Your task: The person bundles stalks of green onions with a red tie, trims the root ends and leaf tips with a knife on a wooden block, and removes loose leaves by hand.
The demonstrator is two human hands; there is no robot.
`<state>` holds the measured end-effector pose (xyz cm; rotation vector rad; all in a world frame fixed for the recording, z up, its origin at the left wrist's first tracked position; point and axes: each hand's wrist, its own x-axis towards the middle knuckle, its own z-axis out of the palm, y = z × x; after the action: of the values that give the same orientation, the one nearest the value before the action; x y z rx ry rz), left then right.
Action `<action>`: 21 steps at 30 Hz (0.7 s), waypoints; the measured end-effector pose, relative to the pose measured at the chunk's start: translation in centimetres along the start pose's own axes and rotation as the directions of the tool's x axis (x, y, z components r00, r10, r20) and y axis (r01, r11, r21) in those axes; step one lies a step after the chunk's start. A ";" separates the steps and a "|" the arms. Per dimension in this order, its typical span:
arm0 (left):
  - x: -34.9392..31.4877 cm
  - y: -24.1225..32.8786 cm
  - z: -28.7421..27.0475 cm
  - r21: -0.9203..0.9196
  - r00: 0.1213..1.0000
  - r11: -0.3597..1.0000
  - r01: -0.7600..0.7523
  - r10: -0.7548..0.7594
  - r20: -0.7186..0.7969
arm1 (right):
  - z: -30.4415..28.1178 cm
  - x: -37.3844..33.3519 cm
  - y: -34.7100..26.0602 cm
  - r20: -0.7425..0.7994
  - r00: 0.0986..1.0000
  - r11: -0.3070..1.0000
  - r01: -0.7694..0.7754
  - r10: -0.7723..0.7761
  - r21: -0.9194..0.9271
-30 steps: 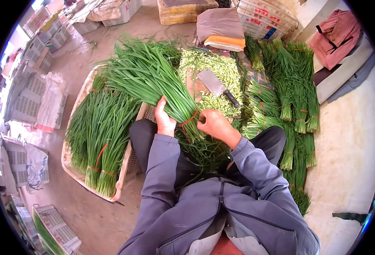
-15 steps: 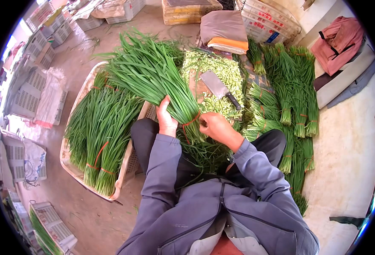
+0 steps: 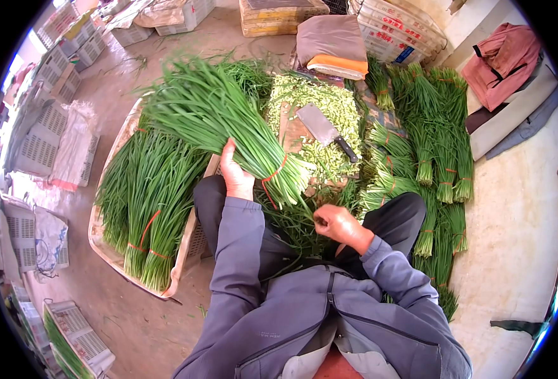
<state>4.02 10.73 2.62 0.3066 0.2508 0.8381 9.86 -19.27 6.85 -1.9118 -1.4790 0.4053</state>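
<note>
A large bundle of garlic chives [image 3: 219, 117], tied near its cut ends with a red band [image 3: 275, 174], lies slanted across my left hand [image 3: 236, 174]. That hand grips it from below, with the thumb along its near side. Just off the pale cut ends, my right hand [image 3: 342, 226] is closed in a pinch; a thin green chive stalk [image 3: 308, 210] runs from the bundle to its fingertips. Behind the bundle's cut ends, a cleaver [image 3: 319, 124] with a black handle rests on a board [image 3: 290, 129] strewn with chopped pale stem pieces.
On the left, a crate [image 3: 96, 235] holds several tied chive bundles. More bundles [image 3: 427, 126] are stacked at the right beside the wall. Loose leaves [image 3: 285, 224] lie between my knees. A folded cushion [image 3: 331, 39] sits beyond the board, and clothes [image 3: 500, 66] hang at the far right.
My right hand has moved away from the red band, down and to the right, with a stalk at its fingertips. The bundle has tilted left, its leaf tips swinging over the crate.
</note>
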 end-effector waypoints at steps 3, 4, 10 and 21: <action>0.4 0.5 0.4 0.002 0.998 0.998 -0.060 0.060 -0.009 | 3.4 -4.7 6.0 0.331 0.941 0.987 -0.016 0.068 -0.159; 0.4 0.8 0.4 0.001 0.999 0.999 -0.051 0.051 0.013 | 4.2 -5.9 7.1 0.554 0.771 0.934 -0.147 0.314 -0.326; -0.2 2.1 -0.2 0.041 0.992 0.991 -0.125 0.125 0.019 | 1.8 -0.7 3.2 0.246 0.847 0.872 -0.404 0.470 -0.276; 0.2 0.5 -0.6 0.035 0.984 0.983 -0.178 0.177 0.030 | 1.4 3.5 0.8 0.325 0.852 0.892 -0.450 0.410 0.054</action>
<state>3.65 11.30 2.19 0.3793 0.2164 1.0056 10.67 -15.66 5.81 -2.1410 -1.1526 1.0208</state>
